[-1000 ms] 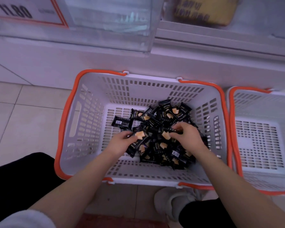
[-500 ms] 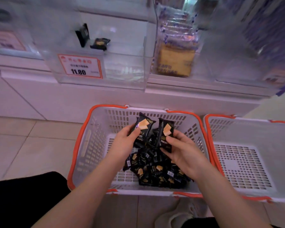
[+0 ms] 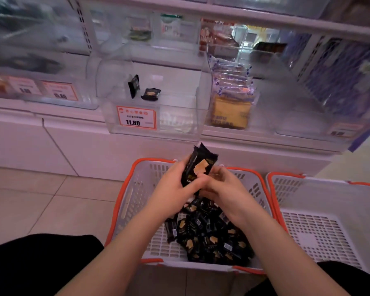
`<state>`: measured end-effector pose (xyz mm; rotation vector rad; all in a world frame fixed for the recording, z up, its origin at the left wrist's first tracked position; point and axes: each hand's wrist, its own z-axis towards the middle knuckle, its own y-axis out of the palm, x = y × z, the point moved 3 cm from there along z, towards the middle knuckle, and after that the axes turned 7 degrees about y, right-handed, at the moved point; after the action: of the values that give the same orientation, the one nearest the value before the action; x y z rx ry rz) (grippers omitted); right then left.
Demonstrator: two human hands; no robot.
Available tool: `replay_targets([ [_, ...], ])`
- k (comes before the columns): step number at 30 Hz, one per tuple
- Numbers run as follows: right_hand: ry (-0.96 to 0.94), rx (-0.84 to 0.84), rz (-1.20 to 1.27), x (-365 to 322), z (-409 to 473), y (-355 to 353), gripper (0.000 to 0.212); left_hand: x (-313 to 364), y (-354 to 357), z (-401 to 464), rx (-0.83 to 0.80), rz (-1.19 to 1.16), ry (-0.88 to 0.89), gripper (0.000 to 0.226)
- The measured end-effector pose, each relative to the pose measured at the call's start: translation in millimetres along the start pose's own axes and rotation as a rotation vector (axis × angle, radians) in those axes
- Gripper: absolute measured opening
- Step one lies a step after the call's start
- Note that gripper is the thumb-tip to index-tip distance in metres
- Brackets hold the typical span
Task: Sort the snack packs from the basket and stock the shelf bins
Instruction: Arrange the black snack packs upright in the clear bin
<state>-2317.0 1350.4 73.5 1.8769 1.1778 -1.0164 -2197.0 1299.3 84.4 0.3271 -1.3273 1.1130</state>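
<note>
A white basket with an orange rim (image 3: 127, 195) stands on the floor and holds a heap of several black snack packs (image 3: 209, 236). Above it, my left hand (image 3: 171, 189) grips a small stack of black snack packs (image 3: 199, 165) upright. My right hand (image 3: 224, 189) meets it from the right, fingers curled against the same stack. A clear shelf bin (image 3: 179, 116) with an 11.80 price tag (image 3: 136, 118) holds two black packs (image 3: 143, 88), one upright and one lying flat.
A second white basket with an orange rim (image 3: 320, 210) stands at the right with nothing in it. The neighbouring bin holds clear-wrapped yellow packs (image 3: 231, 99). More clear bins with price tags (image 3: 58, 90) line the shelf at left. A white cabinet base runs below the shelf; tiled floor at left.
Both hands have risen out of the basket and come together, joining their separate packs into one stack. The view has tilted up toward the shelf bins.
</note>
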Motion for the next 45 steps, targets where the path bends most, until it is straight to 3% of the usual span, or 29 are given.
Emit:
replay_targets([
  [4, -0.149, -0.003, -0.205, -37, 1, 0, 0.057, 11, -37, 20, 0.026, 0.126, 0.078, 0.046],
  [7, -0.418, 0.010, -0.430, -75, -3, 7, 0.082, 28, -61, 36, 0.026, 0.295, 0.190, 0.047],
  [12, -0.891, 0.014, -1.221, -131, -10, 41, 0.062, 52, -98, 67, -0.056, 0.637, 0.345, 0.053],
  [18, -0.978, 0.003, -1.375, -172, 14, 83, 0.059, 56, -144, 101, -0.035, 0.594, 0.343, 0.055],
  [21, -0.947, 0.013, -1.403, -191, 34, 99, 0.055, 51, -163, 116, 0.012, 0.561, 0.321, 0.053],
  [27, -0.683, -0.054, -1.449, -216, 83, 121, 0.046, 25, -183, 154, 0.045, 0.373, 0.178, 0.053],
  [31, -0.469, 0.167, -1.373, -224, 127, 115, 0.033, -7, -183, 191, 0.126, 0.200, -0.086, 0.051],
  [33, -0.352, 0.285, -1.372, -222, 150, 109, 0.027, -25, -184, 212, 0.132, 0.321, -0.251, 0.042],
  [36, -0.199, 0.332, -1.366, -212, 182, 105, 0.034, -42, -178, 240, -0.087, 0.632, -0.332, 0.016],
  [40, -0.118, 0.336, -1.365, -197, 211, 108, 0.030, -69, -155, 269, -0.355, 0.919, -0.352, 0.016],
  [42, -0.107, 0.356, -1.330, -192, 221, 110, 0.022, -88, -148, 279, -0.414, 1.041, -0.375, 0.022],
  [45, -0.063, 0.414, -1.260, -188, 236, 109, 0.033, -110, -142, 286, -0.427, 1.130, -0.422, 0.027],
])
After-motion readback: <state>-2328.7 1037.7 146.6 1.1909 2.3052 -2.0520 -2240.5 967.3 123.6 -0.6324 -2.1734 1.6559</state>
